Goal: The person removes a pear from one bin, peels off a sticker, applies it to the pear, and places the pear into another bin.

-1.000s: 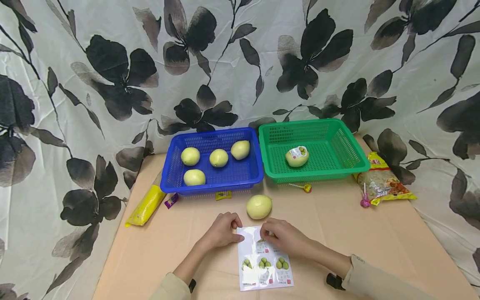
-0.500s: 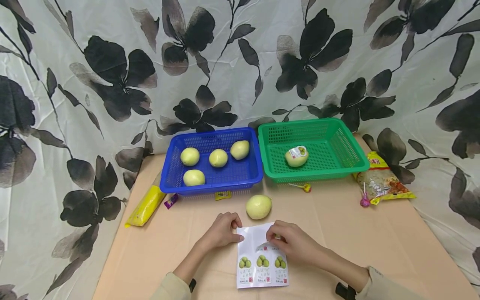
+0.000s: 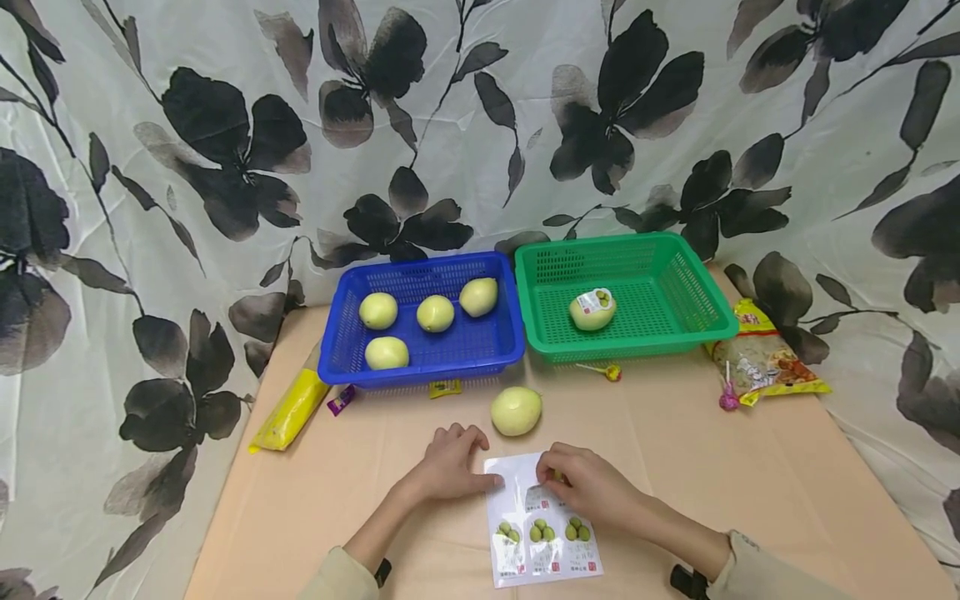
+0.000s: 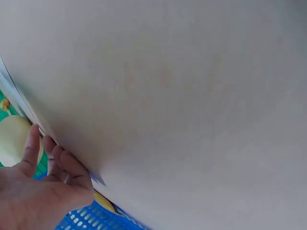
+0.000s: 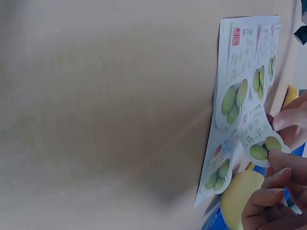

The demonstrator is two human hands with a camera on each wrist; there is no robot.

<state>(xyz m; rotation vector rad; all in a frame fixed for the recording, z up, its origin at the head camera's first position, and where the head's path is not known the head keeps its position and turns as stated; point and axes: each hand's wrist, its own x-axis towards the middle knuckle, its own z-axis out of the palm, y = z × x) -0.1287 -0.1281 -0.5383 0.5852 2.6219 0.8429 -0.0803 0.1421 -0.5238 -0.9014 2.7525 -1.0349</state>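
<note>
A white fabric backdrop (image 3: 517, 208) is hanging behind the worktop (image 3: 675, 450) and spreading past it on both sides, filling the upper part of the head view. Large ink-wash flowers in black and grey-brown are covering the cloth, with thin dark stems and leaves trailing between them. Soft folds and wrinkles are rippling across it. The worktop is showing a plain, pale peach surface with faint creases, its side edges spreading apart toward the viewer. Diffuse light is falling over everything, leaving a gentle sheen on the cloth, while the wrist views are rendering the worktop greyer.
</note>
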